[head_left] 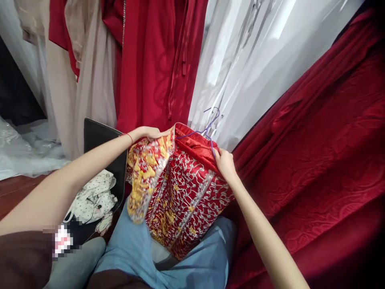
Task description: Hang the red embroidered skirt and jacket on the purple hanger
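Blue jeans (132,249) under unlabelled embroidered garment (183,192)

Daylight is bright and soft, coming from about one o'clock, where the sheer white curtain (255,60) blows out into near-featureless glare. The red satin gowns (156,60) at twelve o'clock catch long glossy streaks of sheen. Toward nine o'clock the scene sinks into a dark, detail-free corner, and the lower edge from five to seven o'clock is dim. The embroidered red garment (186,192) at centre is sharpest, its metallic thread glinting lightly; shadows beneath it are mild and diffuse. Wide-angle distortion bends and stretches the forearms and the red brocade fabric (325,160) toward the edges, and a pixelated patch (61,241) sits at eight o'clock.
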### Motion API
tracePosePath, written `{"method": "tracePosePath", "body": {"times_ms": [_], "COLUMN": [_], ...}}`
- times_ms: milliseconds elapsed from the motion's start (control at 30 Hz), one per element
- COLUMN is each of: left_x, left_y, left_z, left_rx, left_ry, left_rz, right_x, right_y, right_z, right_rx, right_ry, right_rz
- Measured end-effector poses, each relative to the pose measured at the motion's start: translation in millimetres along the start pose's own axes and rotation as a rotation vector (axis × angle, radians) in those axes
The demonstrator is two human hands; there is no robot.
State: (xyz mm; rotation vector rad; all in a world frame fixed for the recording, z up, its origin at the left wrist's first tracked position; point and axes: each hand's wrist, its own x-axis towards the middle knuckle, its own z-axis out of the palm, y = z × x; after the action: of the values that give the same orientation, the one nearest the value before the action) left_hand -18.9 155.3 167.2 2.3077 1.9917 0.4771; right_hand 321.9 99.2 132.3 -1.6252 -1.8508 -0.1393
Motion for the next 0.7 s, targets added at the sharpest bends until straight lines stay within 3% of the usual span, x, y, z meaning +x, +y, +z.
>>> {"method": "tracePosePath", "body": {"times_ms": [100,200,300,433,567,633,700], "left_x": [7,14,24,33,23,20,22], "left_y": [15,35,46,26,1,3,18], "left_z": [20.3,33.6,43.8,53.2,48.0,35.7,18.9], "left_rx": [0.153,0.052,-0.078,-0.136,-0.009,0.074,0.107], "left_ry": [0.125,0.311,0.248,0.171,0.282,0.406,0.538], "left_rz": [-0.023,0.167,0.239,0.131,0.074,0.064,0.060], "right_x": [1,2,3,3,1,-1,-7], "right_y": [-2,-3,-3,5,21,26,28], "right_z": [2,5,2,-11,-25,-29,-32], "right_rx": [-0.025,-0.034,-0.044,0.009,0.391,0.506,0.480], "right_ry": [-0.039,-0.053,-0.055,-0.202,-0.485,-0.488,-0.362], "right_rz": [0.024,0.036,0.041,0.060,-0.099,-0.163,-0.170]}}
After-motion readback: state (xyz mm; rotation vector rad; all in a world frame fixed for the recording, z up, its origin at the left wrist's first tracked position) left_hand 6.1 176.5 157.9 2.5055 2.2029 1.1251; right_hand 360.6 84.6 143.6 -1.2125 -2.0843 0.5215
